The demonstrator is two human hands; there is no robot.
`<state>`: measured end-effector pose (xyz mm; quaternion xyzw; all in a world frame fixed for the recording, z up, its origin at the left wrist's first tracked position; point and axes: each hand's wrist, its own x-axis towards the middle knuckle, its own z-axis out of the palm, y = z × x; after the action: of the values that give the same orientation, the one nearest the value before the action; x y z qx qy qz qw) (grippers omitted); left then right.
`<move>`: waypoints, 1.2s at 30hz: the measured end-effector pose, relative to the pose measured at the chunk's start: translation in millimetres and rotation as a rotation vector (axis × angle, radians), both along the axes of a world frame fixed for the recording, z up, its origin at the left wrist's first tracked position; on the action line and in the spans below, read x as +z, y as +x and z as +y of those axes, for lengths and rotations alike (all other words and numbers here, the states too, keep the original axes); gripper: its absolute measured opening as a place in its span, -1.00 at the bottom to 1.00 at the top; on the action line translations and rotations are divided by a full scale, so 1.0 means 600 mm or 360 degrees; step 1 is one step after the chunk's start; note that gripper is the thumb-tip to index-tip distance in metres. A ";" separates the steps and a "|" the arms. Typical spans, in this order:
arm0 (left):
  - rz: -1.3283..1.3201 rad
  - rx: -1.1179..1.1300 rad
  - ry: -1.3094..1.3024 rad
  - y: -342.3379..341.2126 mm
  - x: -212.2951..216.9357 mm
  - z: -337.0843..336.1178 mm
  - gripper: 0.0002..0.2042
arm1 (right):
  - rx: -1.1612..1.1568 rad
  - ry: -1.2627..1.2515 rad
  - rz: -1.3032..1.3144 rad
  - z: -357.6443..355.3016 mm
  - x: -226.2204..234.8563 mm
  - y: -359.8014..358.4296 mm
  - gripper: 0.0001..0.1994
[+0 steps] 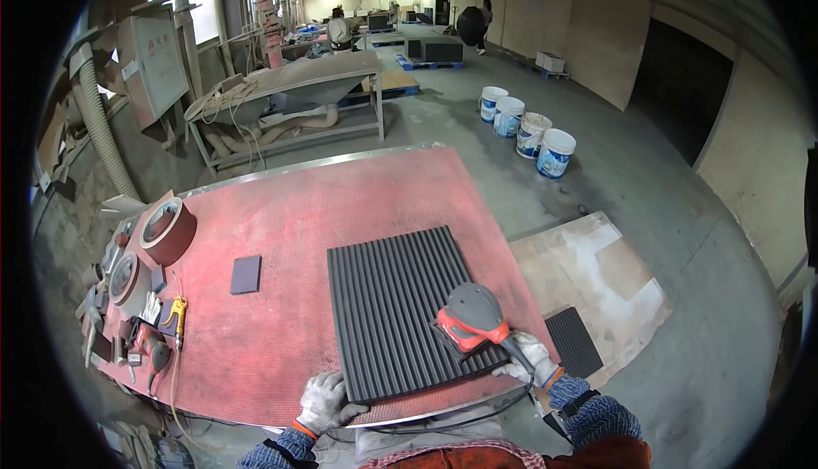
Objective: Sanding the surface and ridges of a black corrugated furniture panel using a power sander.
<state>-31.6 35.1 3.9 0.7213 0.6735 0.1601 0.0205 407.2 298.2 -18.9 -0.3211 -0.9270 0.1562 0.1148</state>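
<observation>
Both forearms, in blue-grey knitted sleeves, reach up from the lower edge, set wide apart and angled toward the table. The left hand (324, 402), in a white glove, is palm-down with fingers partly bent, touching the near left corner of the square, black, ribbed panel (388, 316); whether it grips cannot be told. The right hand (530, 360), likewise gloved, is loosely curled at the near right corner, beside the rear end of the red-and-grey power sander (474, 316) resting on the ribs; its exact hold is unclear. The panel lies near the front edge of the red, textured tabletop (281, 205), whose surface stretches beyond its far edge and leftward to a flat, dark purple-grey rectangular block (246, 274).
</observation>
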 end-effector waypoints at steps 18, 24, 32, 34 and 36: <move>-0.0045 0.0084 -0.0030 0.021 0.005 0.001 -0.25 | -0.0230 -0.0135 0.0090 -0.012 -0.009 -0.006 -0.16; -0.0015 0.0114 -0.0049 0.020 -0.004 -0.003 -0.25 | -0.0206 -0.0064 0.0067 -0.016 0.014 -0.011 -0.12; -0.0011 0.0103 -0.0034 0.021 -0.003 -0.005 -0.24 | -0.0110 0.0027 0.0105 -0.014 0.025 -0.011 -0.15; -0.0013 0.0100 -0.0037 0.022 0.000 -0.002 -0.24 | -0.0106 0.0036 0.0101 -0.014 0.026 -0.013 -0.15; -0.0013 0.0101 -0.0038 0.022 -0.001 -0.002 -0.23 | -0.0111 0.0045 0.0059 -0.014 0.029 -0.015 -0.16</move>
<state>-18.5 33.7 3.5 0.6987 0.6977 0.1556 0.0267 398.1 289.6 -1.6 -0.3487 -0.9150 0.1449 0.1418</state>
